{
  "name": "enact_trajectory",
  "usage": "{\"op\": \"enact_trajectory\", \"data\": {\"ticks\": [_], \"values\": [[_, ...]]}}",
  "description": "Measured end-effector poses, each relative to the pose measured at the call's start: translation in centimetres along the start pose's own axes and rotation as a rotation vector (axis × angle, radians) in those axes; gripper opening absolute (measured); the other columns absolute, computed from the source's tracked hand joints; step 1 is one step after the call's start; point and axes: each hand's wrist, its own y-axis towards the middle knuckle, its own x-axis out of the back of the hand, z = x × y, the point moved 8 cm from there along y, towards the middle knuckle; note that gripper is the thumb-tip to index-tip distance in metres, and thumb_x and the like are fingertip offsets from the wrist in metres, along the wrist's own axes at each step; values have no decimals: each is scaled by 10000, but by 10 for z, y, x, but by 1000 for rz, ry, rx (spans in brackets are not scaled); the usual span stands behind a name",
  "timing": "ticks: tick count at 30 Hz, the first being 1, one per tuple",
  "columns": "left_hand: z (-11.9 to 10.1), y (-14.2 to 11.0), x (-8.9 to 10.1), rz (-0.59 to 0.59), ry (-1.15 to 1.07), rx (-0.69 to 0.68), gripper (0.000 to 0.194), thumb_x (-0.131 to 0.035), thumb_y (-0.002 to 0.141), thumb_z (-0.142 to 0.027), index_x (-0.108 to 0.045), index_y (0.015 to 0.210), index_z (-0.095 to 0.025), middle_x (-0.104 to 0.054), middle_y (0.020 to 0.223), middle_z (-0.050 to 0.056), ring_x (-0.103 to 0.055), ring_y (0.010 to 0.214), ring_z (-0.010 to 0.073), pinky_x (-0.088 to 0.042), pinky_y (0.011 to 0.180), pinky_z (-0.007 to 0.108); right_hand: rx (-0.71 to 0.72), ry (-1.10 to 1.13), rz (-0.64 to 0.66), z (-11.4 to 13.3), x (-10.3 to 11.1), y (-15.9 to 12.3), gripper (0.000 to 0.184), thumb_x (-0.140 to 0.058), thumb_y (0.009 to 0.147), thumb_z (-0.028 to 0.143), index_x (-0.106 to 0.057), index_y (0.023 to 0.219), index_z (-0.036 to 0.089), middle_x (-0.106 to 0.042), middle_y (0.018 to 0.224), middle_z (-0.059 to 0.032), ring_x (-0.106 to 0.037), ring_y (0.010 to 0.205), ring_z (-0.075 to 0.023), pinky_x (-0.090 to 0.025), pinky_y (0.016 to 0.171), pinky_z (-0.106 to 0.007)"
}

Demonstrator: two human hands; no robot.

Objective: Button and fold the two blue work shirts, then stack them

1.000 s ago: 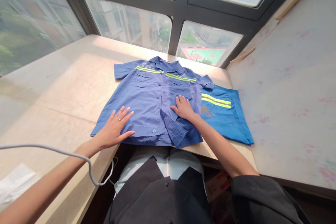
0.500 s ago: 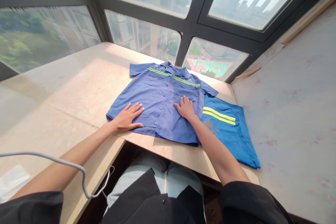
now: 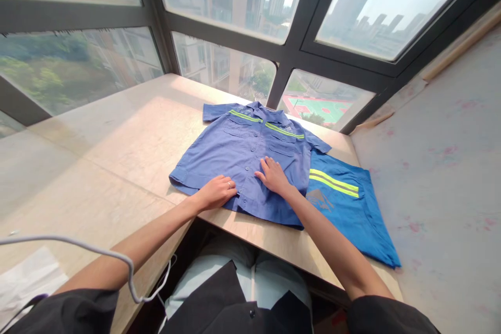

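A blue-purple short-sleeved work shirt (image 3: pixel 219 154) lies buttoned and front side up, its collar toward the window. Yellow-green stripes cross its chest above the pockets. At the lower front, beside the button strip, my left hand (image 3: pixel 217 192) has its fingers curled in on the shirt's cloth near the hem; the fingertips are partly hidden. My right hand (image 3: pixel 274 176) rests with fingers stretched out on the shirt, right of the buttons and below the chest pocket. Partly under the shirt's right side is a folded brighter blue garment (image 3: pixel 352 219) with a yellow-green and grey stripe.
The pale wooden table (image 3: pixel 117 141) runs up to the dark window frame (image 3: pixel 223 34). A grey cable (image 3: pixel 97 251) crosses above my left forearm, near a white paper (image 3: pixel 33 282). At the right stands a flowered wall (image 3: pixel 442 193).
My left hand has slid right along the shirt's lower part, and its spread fingers have curled in. My right hand has moved slightly down and toward the buttons. The view has shifted a little.
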Motion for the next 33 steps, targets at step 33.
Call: {"op": "enact_trajectory", "data": {"ticks": [33], "values": [[13,-83,-15,-27,-264,161,406,-425,1034,-357,-604,1372,-221,-496,1495,112,-443,1412,225,-309,1196,441,-22,48,-58,-52,-7,11,598,-284,1050,440,-399,1523,92,-300,1614,-143,-256,1505,-282,-194,1226,-461]]}}
